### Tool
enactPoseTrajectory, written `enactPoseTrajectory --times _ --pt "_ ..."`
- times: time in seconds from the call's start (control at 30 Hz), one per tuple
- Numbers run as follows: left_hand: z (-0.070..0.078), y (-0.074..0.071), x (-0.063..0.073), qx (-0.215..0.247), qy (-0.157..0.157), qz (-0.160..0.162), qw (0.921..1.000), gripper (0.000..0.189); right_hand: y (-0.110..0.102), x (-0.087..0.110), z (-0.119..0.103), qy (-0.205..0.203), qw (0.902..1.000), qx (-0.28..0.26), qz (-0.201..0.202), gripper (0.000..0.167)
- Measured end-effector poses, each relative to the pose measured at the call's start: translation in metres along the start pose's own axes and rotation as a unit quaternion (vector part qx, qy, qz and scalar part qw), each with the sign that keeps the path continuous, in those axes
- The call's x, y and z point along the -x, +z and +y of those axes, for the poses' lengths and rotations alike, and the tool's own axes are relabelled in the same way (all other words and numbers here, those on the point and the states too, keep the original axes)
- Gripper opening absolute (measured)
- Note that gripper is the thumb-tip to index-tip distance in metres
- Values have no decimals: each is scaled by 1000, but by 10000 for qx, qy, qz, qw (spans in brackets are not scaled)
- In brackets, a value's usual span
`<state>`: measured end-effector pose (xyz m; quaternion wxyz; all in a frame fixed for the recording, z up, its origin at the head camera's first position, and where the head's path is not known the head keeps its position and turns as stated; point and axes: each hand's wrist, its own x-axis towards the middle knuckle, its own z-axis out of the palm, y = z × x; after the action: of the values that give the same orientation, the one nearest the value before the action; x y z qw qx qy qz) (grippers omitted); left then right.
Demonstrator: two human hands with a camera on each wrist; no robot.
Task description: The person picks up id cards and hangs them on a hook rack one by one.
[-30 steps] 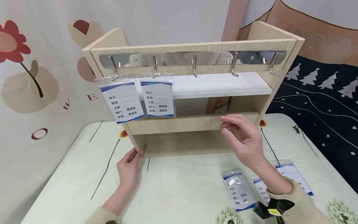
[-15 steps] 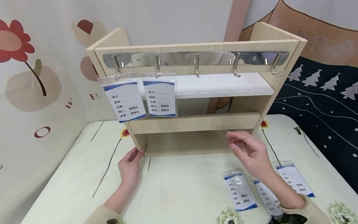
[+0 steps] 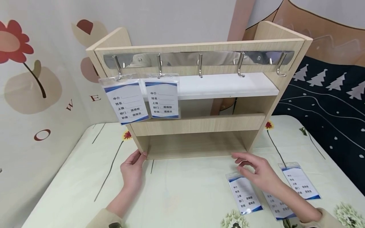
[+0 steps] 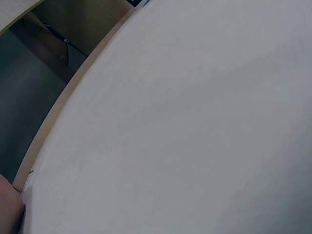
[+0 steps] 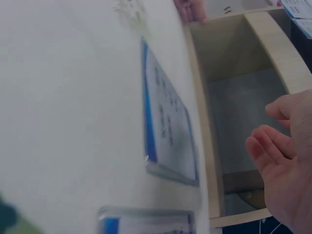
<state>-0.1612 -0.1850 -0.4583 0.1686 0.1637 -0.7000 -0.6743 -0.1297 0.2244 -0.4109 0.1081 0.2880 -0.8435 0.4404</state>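
Note:
A wooden rack (image 3: 199, 126) carries a metal strip with several hooks along its upper front. Two clear-sleeved badges hang at its left: one badge (image 3: 127, 103) from the leftmost hook, another badge (image 3: 162, 99) from the hook beside it. My left hand (image 3: 133, 169) holds the rack's lower left front corner between thumb and fingers. Holding nothing, my right hand (image 3: 258, 171) hovers with loosely bent fingers above the loose badges. Of those, the near badge (image 3: 244, 196) lies just below my fingers, the middle badge (image 3: 276, 205) is partly behind my forearm, and the right badge (image 3: 302, 182) lies beyond it.
A pale flowered cloth (image 3: 176, 196) covers the surface under the rack. Behind stands a light curtain (image 3: 176, 22) with printed flowers; a dark tree-patterned fabric (image 3: 328, 104) borders the right side. The third hook (image 3: 200, 65) and those to its right bear nothing.
My right hand has come down from the rack's front rail toward the loose badges on the cloth. My left hand stays at the rack's corner, and the hanging badges keep their places.

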Motion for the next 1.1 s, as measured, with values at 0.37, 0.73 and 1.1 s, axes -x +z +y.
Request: enactPoseTrajectory --times 0.37,0.73,1.1 --pt "0 -3 0 -33 -14 -20 10000 39 2 20 14 981 9909 512 -770 48" --pt "2 -2 2 -5 -52 -97 9999 38 0 24 15 1345 9815 1050 -874 50" --pt "2 0 2 39 34 -27 10000 36 -5 22 18 1647 9728 1160 -1146 51"
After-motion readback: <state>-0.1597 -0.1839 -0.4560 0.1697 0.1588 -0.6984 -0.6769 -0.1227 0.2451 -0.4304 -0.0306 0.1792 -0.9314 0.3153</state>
